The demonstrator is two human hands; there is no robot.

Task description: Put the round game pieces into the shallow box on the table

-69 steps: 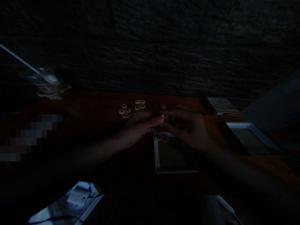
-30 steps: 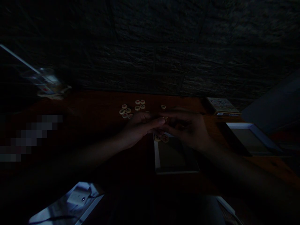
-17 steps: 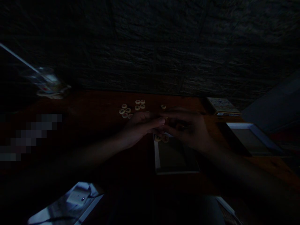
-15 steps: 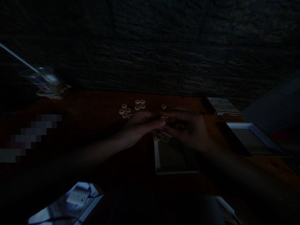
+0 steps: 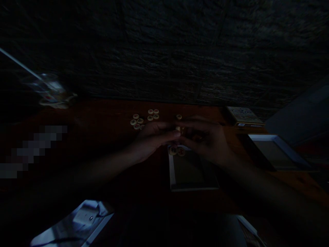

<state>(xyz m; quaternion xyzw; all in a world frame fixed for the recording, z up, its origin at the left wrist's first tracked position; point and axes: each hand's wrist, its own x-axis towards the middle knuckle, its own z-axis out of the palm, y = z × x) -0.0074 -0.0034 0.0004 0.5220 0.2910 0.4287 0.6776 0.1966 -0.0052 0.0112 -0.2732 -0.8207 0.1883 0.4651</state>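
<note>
Round wooden pieces with characters lie in groups on the dark table, among them one group (image 5: pixel 153 114) and a lone piece (image 5: pixel 179 117). My left hand (image 5: pixel 156 135) and my right hand (image 5: pixel 207 139) meet above the near box tray (image 5: pixel 172 173), fingers closed around small pale pieces (image 5: pixel 178 129) between them. How many pieces they hold is hard to tell in the dark. Just below the fingertips, two pieces (image 5: pixel 177 150) show at the tray's far end.
An open box part (image 5: pixel 264 138) lies at the right, with a flat printed box (image 5: pixel 244 116) behind it. A clear cup (image 5: pixel 50 88) with a straw stands far left. A dark stone wall (image 5: pixel 159 51) rises behind the table.
Both hands stay nearly in place over the tray. The fingertips have shifted very slightly around the held pieces.
</note>
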